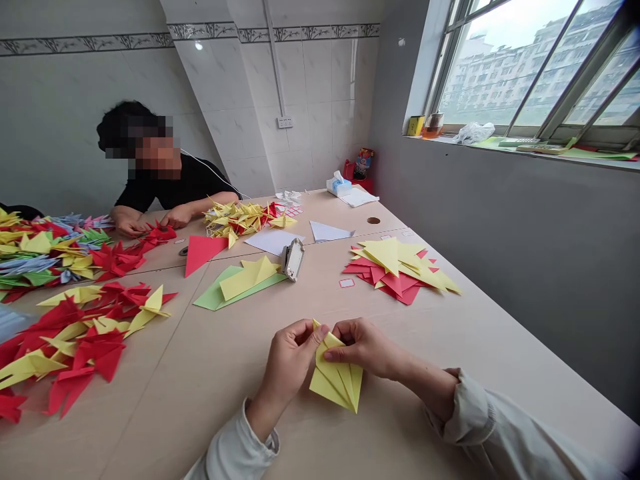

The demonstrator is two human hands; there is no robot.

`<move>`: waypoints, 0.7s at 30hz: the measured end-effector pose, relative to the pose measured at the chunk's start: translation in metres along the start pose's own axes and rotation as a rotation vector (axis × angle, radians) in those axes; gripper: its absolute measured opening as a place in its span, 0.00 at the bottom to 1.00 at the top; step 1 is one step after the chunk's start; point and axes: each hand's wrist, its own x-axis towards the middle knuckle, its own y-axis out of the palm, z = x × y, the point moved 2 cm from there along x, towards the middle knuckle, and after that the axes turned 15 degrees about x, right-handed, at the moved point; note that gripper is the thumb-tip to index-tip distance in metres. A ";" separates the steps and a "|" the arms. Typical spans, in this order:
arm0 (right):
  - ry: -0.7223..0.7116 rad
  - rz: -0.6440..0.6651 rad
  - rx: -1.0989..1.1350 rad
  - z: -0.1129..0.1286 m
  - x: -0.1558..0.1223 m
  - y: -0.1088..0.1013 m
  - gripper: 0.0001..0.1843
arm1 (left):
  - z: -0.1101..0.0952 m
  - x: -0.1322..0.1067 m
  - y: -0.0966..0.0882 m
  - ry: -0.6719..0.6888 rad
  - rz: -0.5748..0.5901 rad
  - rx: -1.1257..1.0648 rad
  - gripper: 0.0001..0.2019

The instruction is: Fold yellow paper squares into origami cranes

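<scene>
Room: tiled and grey walls, a barred window (530, 73) at the right. Surface: a pale wood-toned table (215, 373), its top crossed by seams.

Left hand (287, 357): raised above the near part of the table, wrist bent inward, thumb and bent forefinger pinching the upper left edge of a folded yellow paper (336, 387). Right hand (367, 347): entering from the right, palm turned down, thumb laid across the paper's face and forefinger curled at its top, gripping it; the other fingertips are hidden. The paper hangs tilted between the two hands, creased lengthwise, with a point at its lower right. Pale sleeves (245, 443), the right one pushed up the forearm.

Beyond the hands: a pile of yellow and red folded papers (395, 270), with a small red-bordered label (347, 283) just beside it; a propped pale-framed object (293, 259), kind unclear, next to a yellow sheet (250, 277) lying over a green one (213, 293).

To the left: a heap of red and yellow folded figures (83, 347); behind it, a many-coloured heap (45, 253).

Far side: a red sheet (203, 253); a mostly yellow heap (237, 219); white sheets (327, 231); a tissue box (340, 185); a co-worker in black (193, 180), both hands on the table near red folded pieces.

Window ledge: a yellow box (415, 126), a glass of amber liquid (433, 125), a crumpled clear bag (475, 133).
</scene>
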 end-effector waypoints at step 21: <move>-0.240 -0.130 0.262 0.011 0.000 0.000 0.15 | 0.008 0.001 0.000 -0.043 -0.136 -0.081 0.10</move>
